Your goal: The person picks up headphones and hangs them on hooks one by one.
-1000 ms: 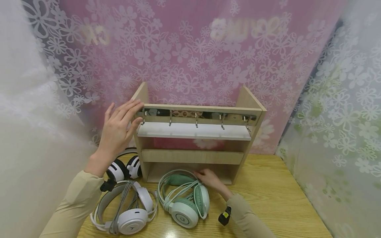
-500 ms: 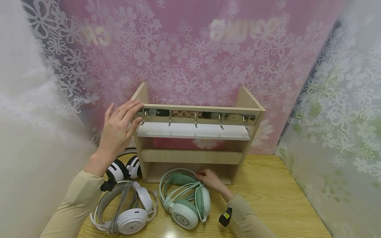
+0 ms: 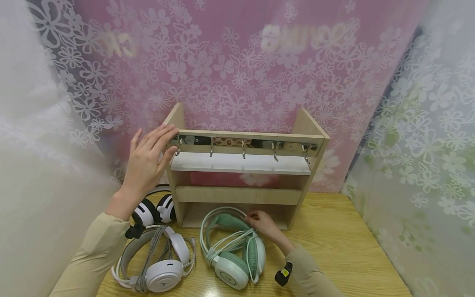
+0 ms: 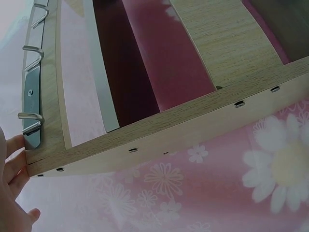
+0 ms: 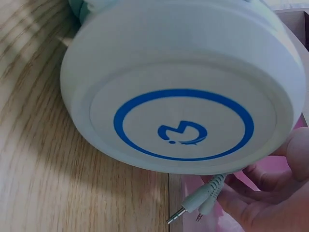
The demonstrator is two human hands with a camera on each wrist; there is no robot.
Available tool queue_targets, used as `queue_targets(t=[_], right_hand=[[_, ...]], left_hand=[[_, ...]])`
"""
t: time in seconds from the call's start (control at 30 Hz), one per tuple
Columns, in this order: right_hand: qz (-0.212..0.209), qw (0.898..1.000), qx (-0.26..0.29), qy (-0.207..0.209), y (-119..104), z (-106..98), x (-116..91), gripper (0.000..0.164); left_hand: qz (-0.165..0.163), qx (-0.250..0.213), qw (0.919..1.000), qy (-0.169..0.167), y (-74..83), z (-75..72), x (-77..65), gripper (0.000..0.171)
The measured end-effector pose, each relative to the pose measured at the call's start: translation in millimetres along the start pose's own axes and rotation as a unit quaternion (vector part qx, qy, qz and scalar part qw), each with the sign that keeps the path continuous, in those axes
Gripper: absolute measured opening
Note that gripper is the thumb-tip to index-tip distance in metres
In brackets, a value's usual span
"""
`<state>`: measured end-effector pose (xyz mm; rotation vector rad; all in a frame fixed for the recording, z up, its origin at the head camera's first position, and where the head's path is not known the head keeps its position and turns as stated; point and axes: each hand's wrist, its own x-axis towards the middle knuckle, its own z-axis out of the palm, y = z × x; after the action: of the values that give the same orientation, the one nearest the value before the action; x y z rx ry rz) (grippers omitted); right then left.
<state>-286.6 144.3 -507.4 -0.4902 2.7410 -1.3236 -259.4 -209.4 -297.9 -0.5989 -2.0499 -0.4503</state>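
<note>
Mint-and-white headphones [image 3: 236, 260] sit before the wooden shelf [image 3: 239, 195], long axis running from headband [image 3: 229, 221], shelfward, to earcups [image 3: 231, 274]; the right hand [image 3: 265, 227], nearer, pinches the band's right side; the left hand [image 3: 146, 156], well apart, rests straight-fingered on the shelf's upper left corner.

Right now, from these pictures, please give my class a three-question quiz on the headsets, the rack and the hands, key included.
1. How many headsets show in the head view?
2. True or false: the left hand touches the upper left corner of the wooden hook rack.
3. Which headset does the right hand hold?

Key: 1. Three: black-and-white headset, white headset, green-and-white headset. 2. True. 3. The green-and-white headset.
</note>
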Motion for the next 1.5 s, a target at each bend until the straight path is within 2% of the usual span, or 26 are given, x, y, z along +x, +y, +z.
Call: queue_targets(t=[0.23,0.43,0.63,0.83,1.03,1.27,1.5], right_hand=[[0.019,1.000,-0.006,0.016,-0.1,0.2,-4.1,0.024],[0.025,0.999,0.025,0.000,-1.7,-2.5,-8.4,0.026],[0.007,0.998,0.055,-0.022,-3.5,-8.1,-11.7,0.039],[-0.027,0.996,0.068,-0.050,-8.4,-14.6,-11.6,0.032],[-0.024,0.995,0.079,-0.052,-11.5,-19.2,-13.7,0.036],[-0.024,0.995,0.065,-0.072,-10.1,-25.3,-18.0,0.039],[-0.030,0.989,0.107,-0.097,-6.9,-28.9,-21.7,0.041]], left_hand=[[-0.001,-0.001,1.0000,-0.003,1.3,0.6,-0.5,0.065],[-0.002,-0.005,1.0000,-0.002,2.1,0.9,-0.8,0.064],[-0.004,-0.006,1.0000,0.001,0.7,1.1,-1.7,0.064],[-0.004,-0.006,1.0000,0.002,0.1,0.7,-1.5,0.064],[-0.003,-0.005,1.0000,0.004,0.6,0.3,-0.4,0.063],[-0.001,-0.006,1.0000,0.006,1.3,0.3,0.0,0.063],[-0.003,-0.007,1.0000,0.005,1.2,0.4,-0.2,0.063]])
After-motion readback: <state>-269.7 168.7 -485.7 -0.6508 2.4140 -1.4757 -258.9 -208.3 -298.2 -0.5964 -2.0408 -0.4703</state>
